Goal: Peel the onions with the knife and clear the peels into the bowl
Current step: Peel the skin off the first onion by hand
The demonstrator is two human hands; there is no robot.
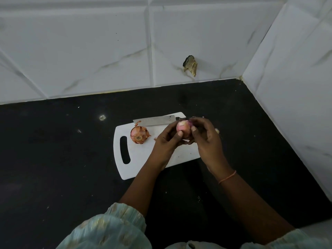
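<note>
Head view looks down on a black desk (62, 150) set into a corner of white marbled wall tiles (89, 51); a white cutting board (143, 159) with a slot handle lies near the middle of the desk, its long side angled toward the back edge. Both hands meet above the board's right end; the left hand (168, 141) cups a partly peeled onion (183, 131) from below, thumb pressed on its pale pink side, so that grip is closed round the onion; the right hand (204, 137) pinches the same onion from the right with thumb and curled fingers. A second onion (139, 135), with its brown papery skin on, rests on the board just right of the handle slot; loose peel scraps (155, 139) lie beside it. The knife (154, 120) lies flat along the board's far edge, blade pointing left, handle hidden behind the hands. An orange thread band (227, 177) circles the right wrist; pale green sleeves (111, 229) fill the near edge.
</note>
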